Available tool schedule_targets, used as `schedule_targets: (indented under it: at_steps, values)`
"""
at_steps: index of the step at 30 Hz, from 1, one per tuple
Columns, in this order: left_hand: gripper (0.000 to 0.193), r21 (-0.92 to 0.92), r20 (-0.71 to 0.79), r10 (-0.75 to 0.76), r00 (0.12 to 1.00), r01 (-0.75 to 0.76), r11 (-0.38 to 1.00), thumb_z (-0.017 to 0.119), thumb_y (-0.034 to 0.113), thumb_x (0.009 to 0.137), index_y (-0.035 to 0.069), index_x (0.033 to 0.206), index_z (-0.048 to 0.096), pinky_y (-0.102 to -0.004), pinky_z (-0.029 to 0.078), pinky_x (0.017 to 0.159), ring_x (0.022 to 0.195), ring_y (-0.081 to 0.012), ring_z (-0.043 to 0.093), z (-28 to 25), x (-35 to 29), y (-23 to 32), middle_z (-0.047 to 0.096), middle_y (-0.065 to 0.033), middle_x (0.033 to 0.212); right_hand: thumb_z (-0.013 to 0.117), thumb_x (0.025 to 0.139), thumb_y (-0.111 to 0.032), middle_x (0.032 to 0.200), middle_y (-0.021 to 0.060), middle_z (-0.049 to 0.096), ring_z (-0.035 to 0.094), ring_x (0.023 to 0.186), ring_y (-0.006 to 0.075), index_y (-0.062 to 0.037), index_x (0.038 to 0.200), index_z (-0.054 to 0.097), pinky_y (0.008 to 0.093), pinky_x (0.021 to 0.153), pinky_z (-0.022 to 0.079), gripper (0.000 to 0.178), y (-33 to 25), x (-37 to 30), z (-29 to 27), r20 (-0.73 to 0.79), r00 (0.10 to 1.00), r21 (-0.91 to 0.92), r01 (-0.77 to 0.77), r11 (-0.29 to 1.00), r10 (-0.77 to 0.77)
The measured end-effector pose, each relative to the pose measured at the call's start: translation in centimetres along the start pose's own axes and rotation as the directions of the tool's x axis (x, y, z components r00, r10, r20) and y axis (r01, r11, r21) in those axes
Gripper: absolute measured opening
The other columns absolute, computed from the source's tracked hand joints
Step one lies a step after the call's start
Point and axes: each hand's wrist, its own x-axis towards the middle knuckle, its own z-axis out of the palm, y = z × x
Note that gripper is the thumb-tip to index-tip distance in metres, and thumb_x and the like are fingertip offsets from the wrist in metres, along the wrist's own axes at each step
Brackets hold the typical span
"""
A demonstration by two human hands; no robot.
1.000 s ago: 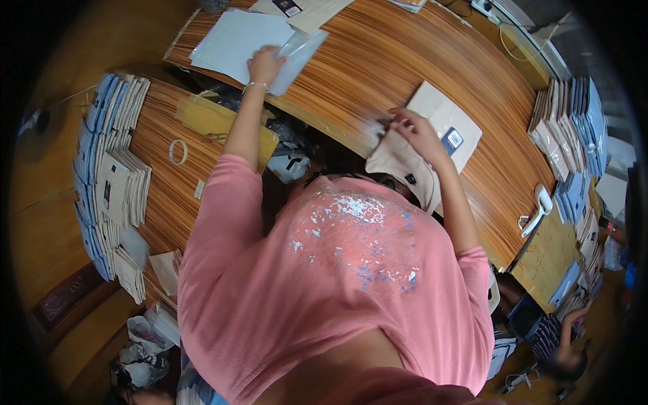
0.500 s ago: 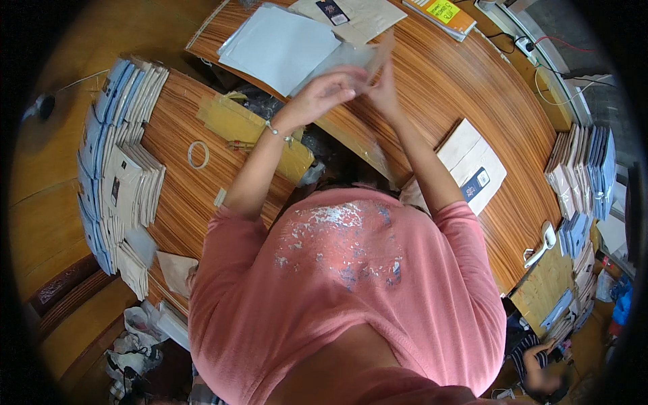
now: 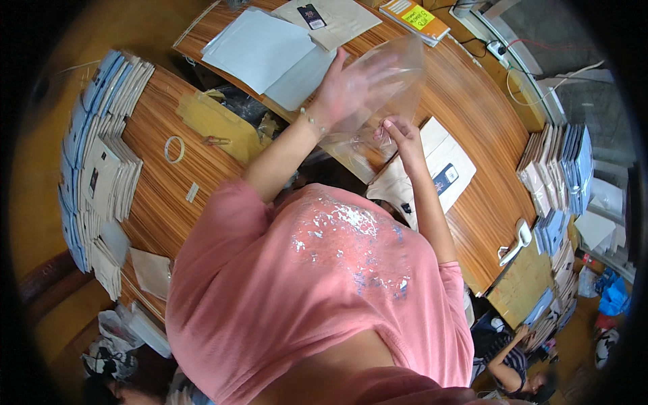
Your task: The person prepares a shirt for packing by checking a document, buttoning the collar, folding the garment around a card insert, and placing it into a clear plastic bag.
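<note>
A clear plastic bag [image 3: 407,62] is stretched between my hands above the wooden table. My left hand [image 3: 347,88], a beaded bracelet at its wrist, is spread against or inside the bag; through the film I cannot tell which. The fingers of my right hand [image 3: 401,138] pinch the bag's lower edge. Just beyond that hand lies a folded beige garment [image 3: 464,150] with a dark tag [image 3: 445,178]. Left of my left hand sits a stack of translucent bags [image 3: 295,88], partly under white sheets [image 3: 253,50].
Another beige garment [image 3: 351,23] lies at the far edge near an orange booklet [image 3: 412,19]. Packed garments pile up at left [image 3: 111,172] and right [image 3: 540,165]. A tape roll [image 3: 174,150] and a white-handled tool [image 3: 518,241] rest on the table. A co-worker [image 3: 509,364] is at lower right.
My hands, close together before, have moved apart, and the plastic bag is spread wider between them. My left hand has opened its fingers; my right hand has come down nearer my body.
</note>
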Motion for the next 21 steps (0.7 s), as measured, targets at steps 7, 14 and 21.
schedule_targets:
  at_steps: [7, 14, 21]
  values:
    - [0.045, 0.822, 0.562, 0.021, 0.827, -0.555, -0.129, 0.053, 0.034, 0.086, 0.014, 0.127, 0.049, -0.045, 0.018, 0.107, 0.128, -0.0244, 0.036, 6.0, -4.6, -1.4, 0.041, -0.0077, 0.137, 0.055, 0.089, -0.013, 0.109, 0.011, 0.058, 0.054, 0.101, 0.0173, -0.0021, 0.102, 0.06, 0.032, 0.086, 0.044, 0.018, 0.4, 2.4, 1.4, -0.128, 0.83, -0.402, 0.456, 0.794, -0.542]
    - [0.041, 0.793, 0.164, 0.484, 0.859, 0.177, -0.583, 0.047, 0.037, 0.09, 0.021, 0.127, 0.05, -0.061, 0.008, 0.104, 0.136, -0.0346, 0.014, -2.7, -7.9, -0.4, 0.023, -0.0128, 0.146, 0.058, 0.081, -0.009, 0.129, 0.0161, 0.045, 0.042, 0.12, 0.0265, -0.0159, 0.126, 0.051, 0.0447, 0.101, 0.031, 0.046, 2.5, 8.2, 1.1, 0.419, 0.695, -0.709, 0.653, 0.267, -0.585]
    - [0.052, 0.602, -0.319, 0.46, 0.829, 0.552, -0.577, 0.048, 0.042, 0.087, 0.024, 0.135, 0.04, -0.0722, 0.001, 0.097, 0.136, -0.0435, 0.001, -14.9, -8.8, -5.5, 0.013, -0.0151, 0.149, 0.057, 0.08, -0.009, 0.129, 0.0197, 0.045, 0.042, 0.12, 0.0318, -0.0112, 0.128, 0.048, 0.0455, 0.096, 0.035, 0.049, 1.6, 11.6, 3.2, 0.315, 0.867, -0.87, 0.426, 0.247, -0.385]
